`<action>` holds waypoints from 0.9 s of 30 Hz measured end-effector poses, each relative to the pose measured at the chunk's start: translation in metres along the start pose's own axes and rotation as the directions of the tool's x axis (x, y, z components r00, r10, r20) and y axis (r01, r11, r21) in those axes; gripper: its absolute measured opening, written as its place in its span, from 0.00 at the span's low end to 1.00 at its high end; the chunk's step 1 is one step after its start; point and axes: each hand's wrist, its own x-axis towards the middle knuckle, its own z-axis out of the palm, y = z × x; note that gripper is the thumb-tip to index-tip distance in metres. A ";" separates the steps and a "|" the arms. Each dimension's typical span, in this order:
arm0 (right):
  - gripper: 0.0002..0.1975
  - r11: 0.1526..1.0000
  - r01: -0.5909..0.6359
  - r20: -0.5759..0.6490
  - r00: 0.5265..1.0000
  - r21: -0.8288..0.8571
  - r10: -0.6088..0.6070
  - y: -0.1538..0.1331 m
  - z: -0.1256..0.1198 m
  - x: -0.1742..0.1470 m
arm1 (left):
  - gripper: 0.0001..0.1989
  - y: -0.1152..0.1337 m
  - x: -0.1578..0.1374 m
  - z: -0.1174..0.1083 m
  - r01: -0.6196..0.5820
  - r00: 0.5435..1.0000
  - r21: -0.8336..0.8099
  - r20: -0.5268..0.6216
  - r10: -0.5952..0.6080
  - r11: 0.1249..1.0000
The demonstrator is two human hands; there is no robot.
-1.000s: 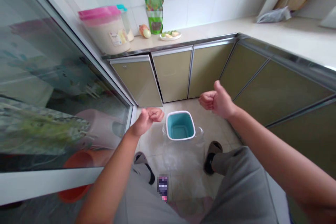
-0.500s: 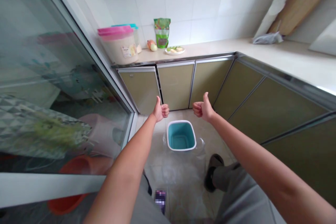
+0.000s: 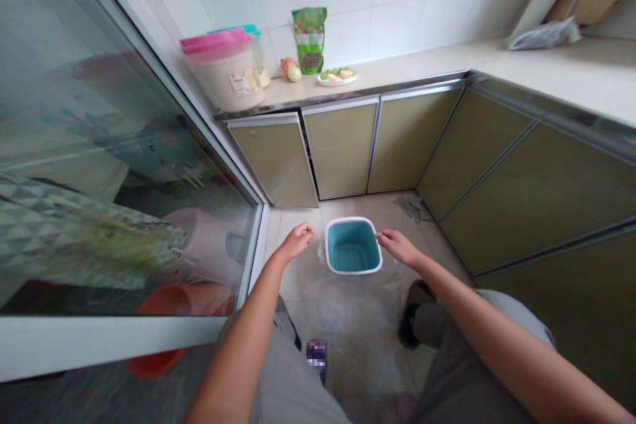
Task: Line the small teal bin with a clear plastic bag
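A teal bin (image 3: pixel 352 255) with a white rim stands on the tiled floor between my hands, its inside bare. Clear plastic film (image 3: pixel 320 250) shows faintly at its sides. My left hand (image 3: pixel 298 240) hangs just left of the bin, apart from the rim, fingers curled closed with nothing visible in them. Over the bin's right rim is my right hand (image 3: pixel 398 246), its fingers pressed together at the edge. Whether it grips the rim or the film there, I cannot make out.
Cabinets (image 3: pixel 340 149) line the back and right. On the counter (image 3: pixel 397 73) stand a pink-lidded container (image 3: pixel 223 73), a green pouch (image 3: pixel 311 43), onions (image 3: pixel 291 70) and a plate of cut food (image 3: pixel 338 77). A glass door (image 3: pixel 124 146) is at left; my shoe (image 3: pixel 410 324) is near the bin.
Both hands have come down from thumbs-up fists above the bin to its two sides. The thumbs no longer point up. The view has shifted somewhat, showing more floor by the right cabinets.
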 end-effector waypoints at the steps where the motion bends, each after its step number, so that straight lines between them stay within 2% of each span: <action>1: 0.15 0.985 -0.011 0.054 0.998 -0.175 0.021 0.011 0.011 -0.006 | 0.04 -0.019 -0.011 0.002 0.071 0.997 0.056 0.026 -0.072 0.996; 3: 0.10 0.910 0.047 0.179 0.983 -0.413 0.031 0.022 0.030 -0.015 | 0.05 -0.051 -0.025 0.005 0.210 0.965 0.185 0.116 -0.234 0.960; 5: 0.12 0.871 0.122 0.264 0.964 -0.476 0.009 0.022 0.044 -0.016 | 0.03 -0.069 -0.027 0.008 0.281 0.926 0.273 0.176 -0.335 0.920; 6: 0.14 0.863 0.135 0.278 0.960 -0.486 0.006 0.020 0.050 -0.015 | 0.01 -0.074 -0.024 0.010 0.276 0.924 0.292 0.183 -0.337 0.916; 9: 0.16 0.824 0.128 0.283 0.958 -0.553 0.041 0.020 0.065 -0.007 | 0.04 -0.081 -0.011 0.019 0.168 0.965 0.373 0.125 -0.229 0.912; 11: 0.17 0.792 0.121 0.294 0.953 -0.598 0.077 0.029 0.073 -0.003 | 0.05 -0.084 -0.005 0.027 0.118 0.977 0.480 0.102 -0.189 0.870; 14: 0.19 0.764 0.110 0.323 0.937 -0.636 0.134 0.048 0.083 -0.001 | 0.05 -0.091 -0.003 0.037 0.122 0.956 0.574 0.150 -0.251 0.810; 19: 0.19 0.760 0.086 0.314 0.936 -0.644 0.161 0.071 0.091 0.000 | 0.08 -0.104 0.000 0.042 0.143 0.938 0.583 0.179 -0.298 0.800; 23: 0.21 0.755 0.105 0.316 0.938 -0.647 0.140 0.070 0.091 0.000 | 0.12 -0.108 0.004 0.040 0.153 0.940 0.595 0.159 -0.302 0.789; 27: 0.19 0.730 0.152 0.328 0.939 -0.667 0.104 0.057 0.081 -0.002 | 0.13 -0.109 0.006 0.039 0.144 0.944 0.608 0.153 -0.292 0.781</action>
